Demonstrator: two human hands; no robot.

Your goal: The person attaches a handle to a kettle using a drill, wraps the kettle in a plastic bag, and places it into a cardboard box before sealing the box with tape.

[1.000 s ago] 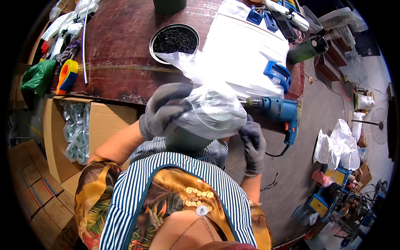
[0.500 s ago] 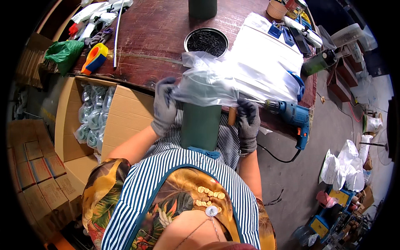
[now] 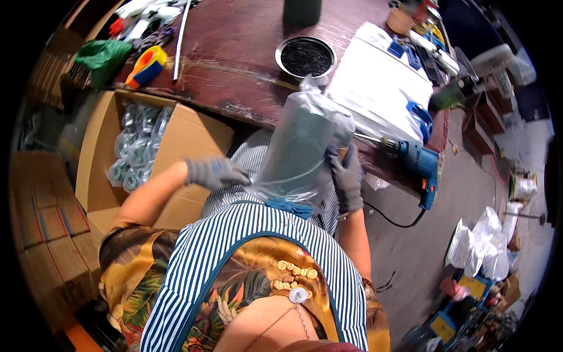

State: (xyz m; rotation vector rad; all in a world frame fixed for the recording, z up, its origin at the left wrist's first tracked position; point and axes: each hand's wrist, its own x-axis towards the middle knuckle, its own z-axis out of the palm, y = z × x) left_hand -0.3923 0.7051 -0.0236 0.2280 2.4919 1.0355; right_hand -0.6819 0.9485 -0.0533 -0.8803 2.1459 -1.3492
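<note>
Well, the table [image 3: 234, 64] edge runs just beyond our striped lap [image 3: 249, 152], and the open carton [image 3: 196, 144] stands close by our left forearm [image 3: 153, 193], so the easiest room for moving looks to be low, over the lap. Between our hands, the dark green cylinder [image 3: 299, 144] leans with its far end toward the table, inside the clear bag [image 3: 309, 89]. On our right, the drill [image 3: 417, 161] points its bit toward the bag; we'd best keep the film clear. Our right hand [image 3: 346, 175] curves against the bag's right side, its hold unclear; our left hand [image 3: 216, 173] has its fingers together at the near left hem, though blur hides whether they pinch it. We should probably steady the cylinder and draw both sides evenly, without straining one corner
</note>
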